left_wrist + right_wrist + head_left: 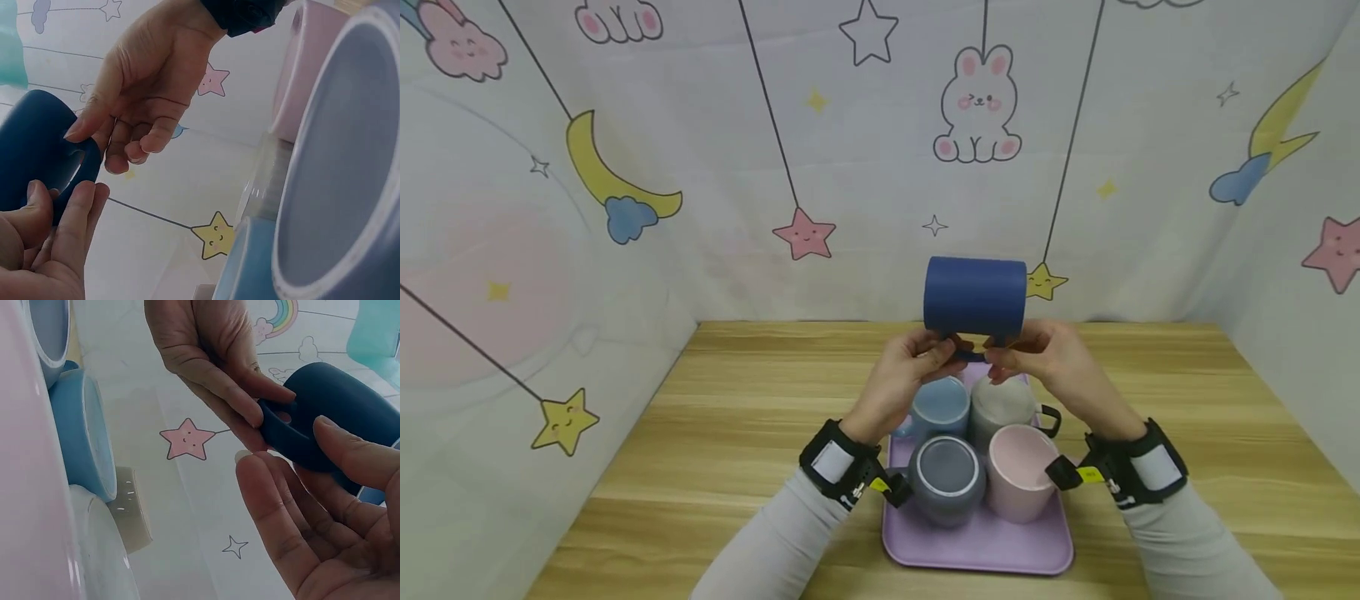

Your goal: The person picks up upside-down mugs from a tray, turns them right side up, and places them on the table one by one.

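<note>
A dark blue mug [974,296] is held up on its side above the tray, its handle [289,431] pointing down toward me. My left hand [895,379] pinches one end of the handle between thumb and fingers. At the handle's other end, my right hand [1063,367] grips with the thumb, its other fingers loosely bent in the right wrist view. Below the hands, a light blue mug [942,404], a white mug [1002,407] with a dark handle, a grey mug [946,482] and a pink mug [1021,471] stand upside down on a lilac tray [977,557].
The tray lies on a wood-grain table [745,433]. Behind it hangs a pale cloth [880,167] printed with stars, moons and rabbits. A translucent beige item [134,512] shows beyond the mugs in the right wrist view; its kind is unclear.
</note>
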A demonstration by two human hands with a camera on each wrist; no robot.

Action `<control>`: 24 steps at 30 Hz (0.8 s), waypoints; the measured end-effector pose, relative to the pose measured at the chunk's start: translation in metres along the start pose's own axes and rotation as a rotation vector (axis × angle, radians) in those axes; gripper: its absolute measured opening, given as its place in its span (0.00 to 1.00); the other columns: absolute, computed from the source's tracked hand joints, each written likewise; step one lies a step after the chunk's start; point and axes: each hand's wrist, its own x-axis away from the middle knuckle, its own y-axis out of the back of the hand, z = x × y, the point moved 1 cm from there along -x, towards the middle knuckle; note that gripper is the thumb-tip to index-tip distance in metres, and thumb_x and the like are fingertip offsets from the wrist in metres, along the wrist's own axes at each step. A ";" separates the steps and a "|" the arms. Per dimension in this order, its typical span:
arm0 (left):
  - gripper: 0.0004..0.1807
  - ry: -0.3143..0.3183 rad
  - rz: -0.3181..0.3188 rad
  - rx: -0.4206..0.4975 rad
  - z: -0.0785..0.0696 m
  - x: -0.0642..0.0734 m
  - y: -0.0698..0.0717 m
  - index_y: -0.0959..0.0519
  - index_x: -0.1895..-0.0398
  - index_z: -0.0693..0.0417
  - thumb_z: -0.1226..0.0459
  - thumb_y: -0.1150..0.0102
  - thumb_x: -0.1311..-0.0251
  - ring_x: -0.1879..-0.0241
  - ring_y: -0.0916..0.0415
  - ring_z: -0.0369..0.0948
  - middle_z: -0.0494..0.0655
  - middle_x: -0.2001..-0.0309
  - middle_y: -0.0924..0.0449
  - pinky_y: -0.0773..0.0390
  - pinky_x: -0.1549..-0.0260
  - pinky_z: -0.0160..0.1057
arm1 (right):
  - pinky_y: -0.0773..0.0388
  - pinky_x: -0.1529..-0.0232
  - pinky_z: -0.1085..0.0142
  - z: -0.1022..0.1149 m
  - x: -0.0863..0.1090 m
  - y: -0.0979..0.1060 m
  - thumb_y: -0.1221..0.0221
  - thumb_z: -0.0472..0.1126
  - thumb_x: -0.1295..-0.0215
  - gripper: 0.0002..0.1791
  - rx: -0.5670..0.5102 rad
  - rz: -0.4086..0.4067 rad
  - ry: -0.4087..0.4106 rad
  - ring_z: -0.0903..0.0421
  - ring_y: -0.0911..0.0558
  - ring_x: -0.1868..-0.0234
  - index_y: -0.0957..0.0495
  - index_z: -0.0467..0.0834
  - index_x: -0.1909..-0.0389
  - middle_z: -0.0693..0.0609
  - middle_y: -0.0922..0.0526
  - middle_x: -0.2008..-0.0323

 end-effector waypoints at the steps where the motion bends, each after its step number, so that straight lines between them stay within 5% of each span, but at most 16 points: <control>1: 0.15 -0.002 -0.005 -0.002 0.000 0.000 0.001 0.28 0.46 0.72 0.72 0.50 0.32 0.54 0.20 0.46 0.57 0.54 0.23 0.20 0.48 0.46 | 0.16 0.58 0.48 0.000 0.000 0.000 0.39 0.44 0.35 0.16 -0.002 0.008 0.002 0.44 0.15 0.65 0.23 0.36 0.55 0.38 0.16 0.60; 10: 0.14 -0.040 -0.050 -0.046 -0.005 0.001 0.014 0.26 0.48 0.70 0.71 0.46 0.34 0.54 0.20 0.49 0.67 0.52 0.22 0.22 0.48 0.52 | 0.15 0.63 0.49 -0.005 -0.003 0.010 0.41 0.40 0.33 0.16 0.097 0.068 0.030 0.45 0.16 0.65 0.26 0.33 0.50 0.37 0.18 0.60; 24: 0.12 -0.088 -0.175 -0.112 -0.006 0.002 0.047 0.23 0.49 0.65 0.72 0.46 0.35 0.53 0.20 0.49 0.61 0.55 0.20 0.18 0.51 0.41 | 0.14 0.68 0.62 -0.007 0.001 0.043 0.40 0.41 0.34 0.18 0.350 0.034 -0.019 0.47 0.18 0.62 0.24 0.37 0.47 0.39 0.18 0.55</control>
